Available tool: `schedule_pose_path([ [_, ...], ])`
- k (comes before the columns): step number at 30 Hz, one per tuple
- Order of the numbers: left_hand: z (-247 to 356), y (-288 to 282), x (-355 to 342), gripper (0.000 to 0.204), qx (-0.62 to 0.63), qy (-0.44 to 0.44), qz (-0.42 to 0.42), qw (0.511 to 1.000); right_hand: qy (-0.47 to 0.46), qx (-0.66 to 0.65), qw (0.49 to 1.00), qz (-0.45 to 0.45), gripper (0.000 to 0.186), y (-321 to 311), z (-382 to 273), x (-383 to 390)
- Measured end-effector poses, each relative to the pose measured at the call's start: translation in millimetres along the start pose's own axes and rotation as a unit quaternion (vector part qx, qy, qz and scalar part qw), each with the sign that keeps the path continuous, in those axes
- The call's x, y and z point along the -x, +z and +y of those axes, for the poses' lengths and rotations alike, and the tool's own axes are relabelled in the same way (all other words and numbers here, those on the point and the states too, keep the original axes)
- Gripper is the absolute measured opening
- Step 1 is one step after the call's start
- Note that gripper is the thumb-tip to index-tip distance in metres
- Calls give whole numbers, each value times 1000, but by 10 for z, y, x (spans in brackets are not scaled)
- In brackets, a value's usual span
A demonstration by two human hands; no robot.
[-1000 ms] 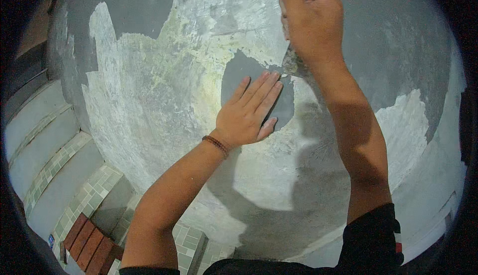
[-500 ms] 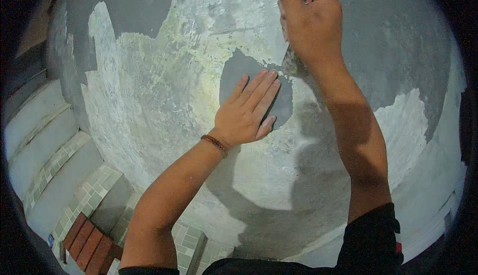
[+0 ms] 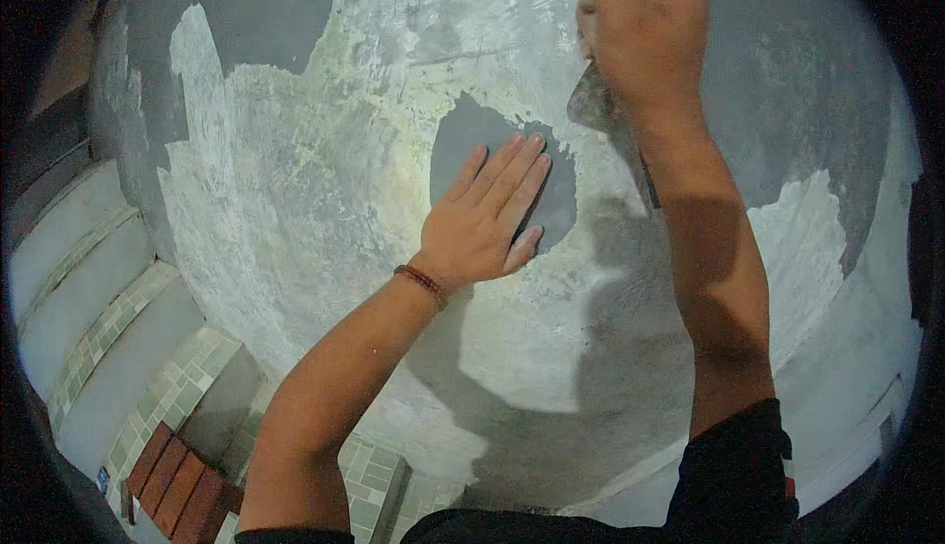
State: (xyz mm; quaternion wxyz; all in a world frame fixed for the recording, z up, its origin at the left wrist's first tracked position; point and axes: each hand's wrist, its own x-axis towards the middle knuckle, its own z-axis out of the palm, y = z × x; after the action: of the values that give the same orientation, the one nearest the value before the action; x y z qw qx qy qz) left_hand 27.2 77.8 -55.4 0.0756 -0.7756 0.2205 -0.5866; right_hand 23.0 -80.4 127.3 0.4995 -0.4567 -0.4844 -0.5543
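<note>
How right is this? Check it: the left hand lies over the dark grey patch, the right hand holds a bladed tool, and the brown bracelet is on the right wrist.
Wrong on one point: the head view shows the brown bracelet on the left wrist, not the right. The left hand does lie over the dark grey patch, and the right hand does hold a bladed tool.

Steps (image 3: 138,337): pale, with small green tiles (image 3: 187,377), on the left
Slatted thing (image 3: 177,485): red-brown, bottom left, near the steps
</note>
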Motion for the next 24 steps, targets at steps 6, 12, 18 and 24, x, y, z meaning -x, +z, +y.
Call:
schedule_pose_path([
  [6,3,1,-9,79,-10,9,18,1000,148,-81,985,-12,30,-48,65,68],
  [12,6,14,1,79,-1,-1,5,1000,-84,-61,995,0,29,54,23,-29],
  [18,8,6,-4,80,5,0,24,1000,-45,-84,995,-24,31,51,26,-71],
  [24,11,-2,1,80,8,1,20,1000,95,61,993,35,32,207,188,-53],
])
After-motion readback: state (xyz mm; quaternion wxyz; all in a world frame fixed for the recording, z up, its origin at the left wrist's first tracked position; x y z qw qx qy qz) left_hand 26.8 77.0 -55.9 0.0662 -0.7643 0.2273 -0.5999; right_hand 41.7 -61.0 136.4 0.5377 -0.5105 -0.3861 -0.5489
